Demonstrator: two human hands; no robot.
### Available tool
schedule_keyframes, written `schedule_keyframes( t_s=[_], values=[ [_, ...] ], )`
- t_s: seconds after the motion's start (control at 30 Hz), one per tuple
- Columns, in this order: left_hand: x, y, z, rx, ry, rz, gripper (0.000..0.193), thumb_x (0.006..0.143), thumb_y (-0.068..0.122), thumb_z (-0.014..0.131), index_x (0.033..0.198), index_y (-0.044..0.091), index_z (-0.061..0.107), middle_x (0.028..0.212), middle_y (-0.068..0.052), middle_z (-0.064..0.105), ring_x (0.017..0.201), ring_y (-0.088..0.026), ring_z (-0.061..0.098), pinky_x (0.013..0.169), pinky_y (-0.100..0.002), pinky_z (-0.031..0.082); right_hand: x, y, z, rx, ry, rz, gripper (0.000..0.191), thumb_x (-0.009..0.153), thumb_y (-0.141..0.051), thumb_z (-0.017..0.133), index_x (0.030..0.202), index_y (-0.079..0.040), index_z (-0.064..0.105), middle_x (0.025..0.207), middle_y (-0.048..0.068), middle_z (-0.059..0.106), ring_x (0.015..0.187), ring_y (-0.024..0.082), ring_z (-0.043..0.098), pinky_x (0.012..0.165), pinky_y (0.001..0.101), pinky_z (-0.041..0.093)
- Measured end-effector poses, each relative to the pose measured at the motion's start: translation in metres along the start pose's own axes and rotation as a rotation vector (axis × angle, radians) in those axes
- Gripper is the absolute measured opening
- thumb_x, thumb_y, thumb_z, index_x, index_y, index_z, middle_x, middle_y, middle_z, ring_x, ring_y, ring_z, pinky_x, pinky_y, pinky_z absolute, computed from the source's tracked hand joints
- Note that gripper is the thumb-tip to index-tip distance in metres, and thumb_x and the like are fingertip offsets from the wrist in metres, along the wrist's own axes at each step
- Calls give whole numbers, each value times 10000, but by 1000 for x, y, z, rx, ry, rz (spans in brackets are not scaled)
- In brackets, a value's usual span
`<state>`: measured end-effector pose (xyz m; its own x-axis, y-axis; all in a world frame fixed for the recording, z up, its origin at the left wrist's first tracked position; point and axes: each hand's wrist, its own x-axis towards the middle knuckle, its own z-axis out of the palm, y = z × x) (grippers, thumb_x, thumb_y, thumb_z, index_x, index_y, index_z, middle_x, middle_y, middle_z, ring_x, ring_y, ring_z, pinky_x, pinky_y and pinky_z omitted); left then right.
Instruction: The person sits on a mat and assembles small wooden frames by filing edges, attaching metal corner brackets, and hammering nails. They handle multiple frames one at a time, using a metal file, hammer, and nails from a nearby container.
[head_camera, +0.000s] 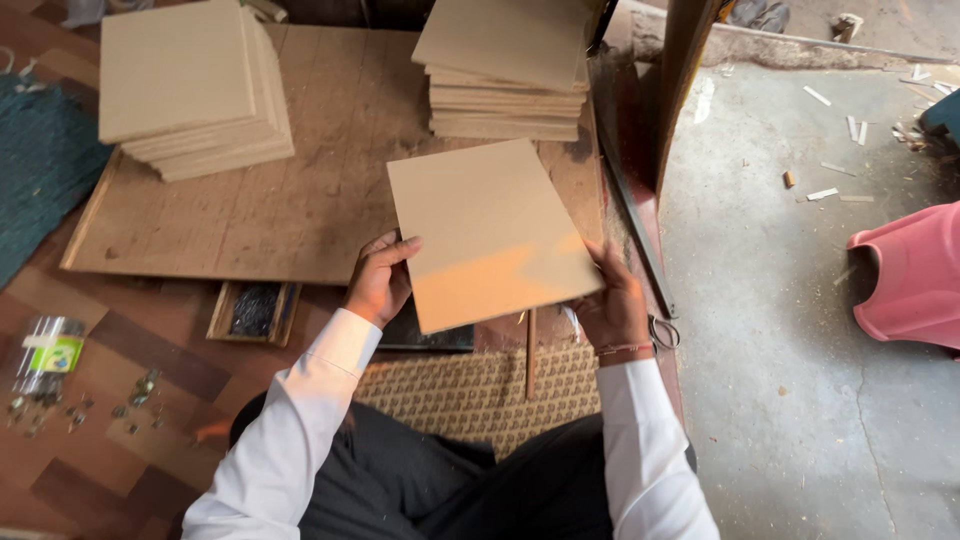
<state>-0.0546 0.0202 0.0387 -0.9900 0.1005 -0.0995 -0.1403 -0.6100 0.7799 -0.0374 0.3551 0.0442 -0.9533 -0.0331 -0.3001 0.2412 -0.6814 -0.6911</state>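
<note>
Fingers (392, 248) of the left hand (378, 283) curl over the left edge of a tan board (490, 232); fingers of the right hand (612, 305) clamp its lower right edge. Both hands are closed on the board, which is held tilted above the near edge of a wooden sheet (300, 200) lying on the floor.

Risk: the grip is on edges only, near the bottom. The far end is unsupported, so the board could tip forward or slip and strike the right stack (505, 85) just beyond it, knocking its top boards askew.

Count: one board in hand; two stacks on the sheet, the left stack (190, 90) well apart from the right. Boards per stack cannot be counted exactly. One small tray (253, 311) of dark bits sits below the sheet, one clear jar (45, 355) lies far left, one pink object (910, 275) sits at right.
</note>
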Motion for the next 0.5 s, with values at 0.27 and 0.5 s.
schedule_keyframes(
  t_s=[0.27, 0.5],
  values=[
    [180, 18, 96, -2, 52, 259, 376, 867, 84, 724, 1181, -22, 545, 1121, -154, 681, 1015, -282, 698, 826, -436, 631, 12, 27, -8, -67, 166, -114, 287, 1037, -190, 566, 1200, 33, 643, 849, 78, 702, 679, 136, 635, 624, 277, 557],
    [256, 19, 132, 202, 214, 113, 372, 843, 86, 742, 1065, 120, 445, 1130, -112, 625, 1094, -239, 645, 1006, -443, 533, 10, 54, 27, -418, 47, -26, 272, 970, -197, 665, 1145, 10, 690, 866, 67, 721, 691, 130, 672, 601, 275, 552]
  ],
)
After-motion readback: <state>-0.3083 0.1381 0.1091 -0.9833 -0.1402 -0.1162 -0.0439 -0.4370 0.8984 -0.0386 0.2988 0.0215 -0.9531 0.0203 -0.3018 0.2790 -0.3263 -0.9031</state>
